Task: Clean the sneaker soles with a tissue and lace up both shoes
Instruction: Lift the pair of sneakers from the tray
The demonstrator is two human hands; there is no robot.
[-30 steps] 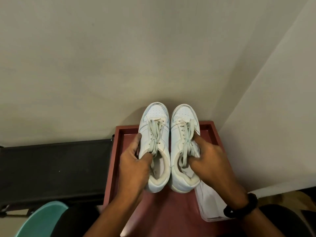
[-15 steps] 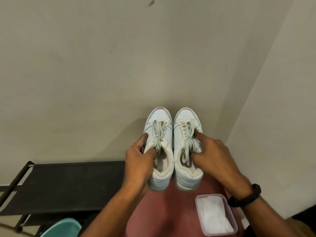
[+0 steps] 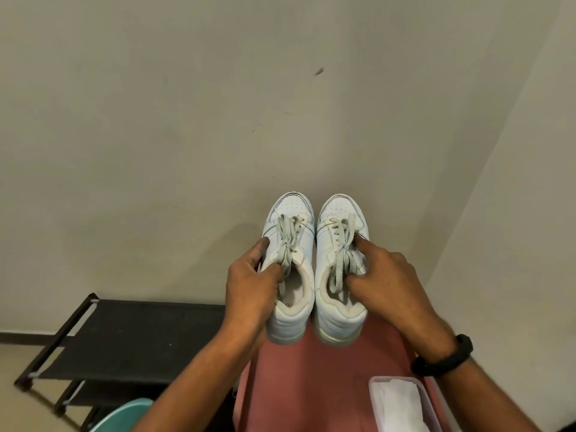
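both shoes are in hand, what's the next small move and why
Probably carry the pair left to the black rack and set it down: the left hand holds the left sneaker, the right hand the right sneaker, both with laces threaded, up off the red surface.

A black rack stands beside the red surface, a teal tub nearby.

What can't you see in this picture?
Head view only:
- Soles of the left shoe and right shoe: face away, hidden by the uppers.
- Most fingers of the left hand and right hand: behind the shoes.
- Tissue box: cut off by the bottom edge.
- Teal tub: mostly cut off there too.
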